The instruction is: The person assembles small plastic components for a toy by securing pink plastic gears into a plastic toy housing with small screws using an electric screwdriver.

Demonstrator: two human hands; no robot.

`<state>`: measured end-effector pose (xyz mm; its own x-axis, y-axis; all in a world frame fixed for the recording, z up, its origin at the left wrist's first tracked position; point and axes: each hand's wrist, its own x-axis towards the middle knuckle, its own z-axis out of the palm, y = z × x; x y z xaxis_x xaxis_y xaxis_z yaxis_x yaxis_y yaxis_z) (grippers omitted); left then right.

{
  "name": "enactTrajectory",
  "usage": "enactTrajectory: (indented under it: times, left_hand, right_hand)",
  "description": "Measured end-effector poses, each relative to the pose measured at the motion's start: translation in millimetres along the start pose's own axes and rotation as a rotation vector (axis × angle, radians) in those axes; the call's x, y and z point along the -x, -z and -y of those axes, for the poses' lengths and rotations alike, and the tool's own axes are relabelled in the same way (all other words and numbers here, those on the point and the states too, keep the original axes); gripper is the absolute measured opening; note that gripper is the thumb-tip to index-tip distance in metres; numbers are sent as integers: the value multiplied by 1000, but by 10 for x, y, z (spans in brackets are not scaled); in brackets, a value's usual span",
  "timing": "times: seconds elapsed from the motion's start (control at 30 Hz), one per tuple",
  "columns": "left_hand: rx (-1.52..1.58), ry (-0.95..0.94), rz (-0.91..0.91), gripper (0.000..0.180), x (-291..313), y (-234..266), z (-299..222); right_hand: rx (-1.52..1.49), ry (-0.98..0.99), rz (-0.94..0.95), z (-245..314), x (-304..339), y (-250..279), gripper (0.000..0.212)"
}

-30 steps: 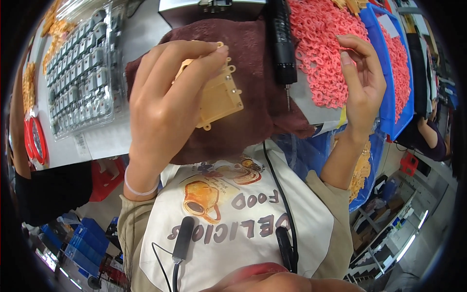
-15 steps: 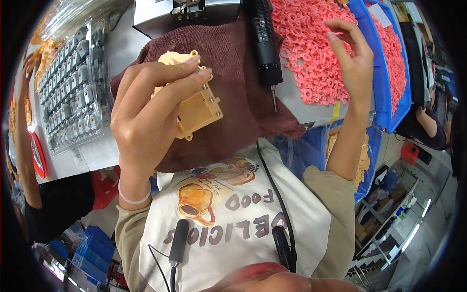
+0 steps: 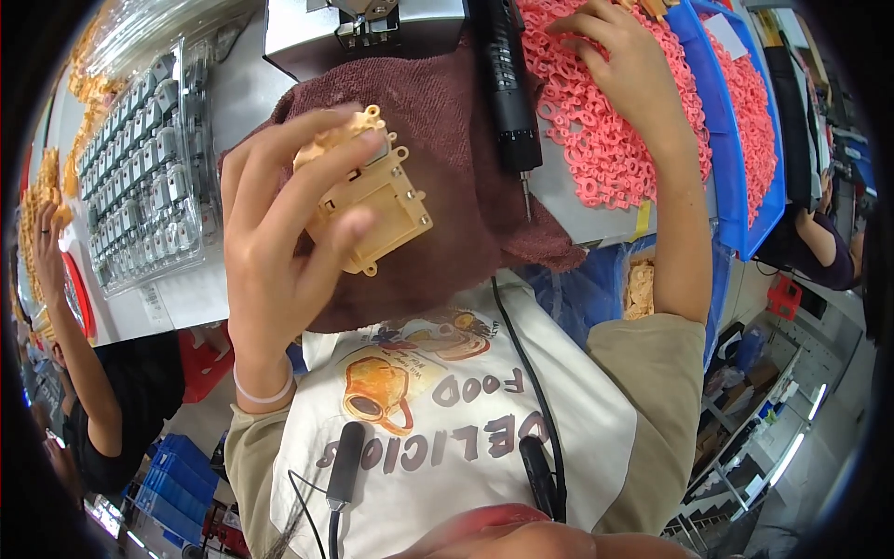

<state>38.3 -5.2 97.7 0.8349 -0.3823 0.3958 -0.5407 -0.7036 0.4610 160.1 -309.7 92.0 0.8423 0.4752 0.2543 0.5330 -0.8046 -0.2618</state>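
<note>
My left hand (image 3: 279,200) is closed around a pale yellow plastic housing (image 3: 391,210) with small screw lugs along its edges and a rectangular recess. It holds the housing over a brown towel (image 3: 438,186); my fingers hide its far left part. My right hand (image 3: 619,61) hovers at the far side of a pile of small pink ring-shaped plastic parts (image 3: 596,140), fingers apart and bent over them. No part shows in its fingers. Between the hands a black electric screwdriver (image 3: 503,88) lies on the towel, its bit pointing toward me.
At far centre stands a metal box-shaped device (image 3: 363,42). A clear tray of small grey parts (image 3: 140,177) lies to the left. On the right, a blue bin (image 3: 736,140) holds more pink parts. Another person's arm (image 3: 70,335) reaches in from the left edge.
My right hand has moved away from me and slightly left, over the far part of the pink pile. The housing has tilted a little in my left hand, and my thumb has shifted across it.
</note>
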Motion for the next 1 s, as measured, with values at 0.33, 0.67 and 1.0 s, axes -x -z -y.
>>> enactTrajectory:
  times: [0.33,0.67,1.0]
  left_hand:
    - [212,120,11,92,30,-138,27]
    - [265,18,77,85,-39,-227,104]
    - [295,-3,-6,81,-88,-315,158]
  right_hand:
    - [356,205,-34,-24,-2,-75,12]
    - [297,107,20,-164,34,-201,16]
    - [207,78,27,-210,7,-182,15]
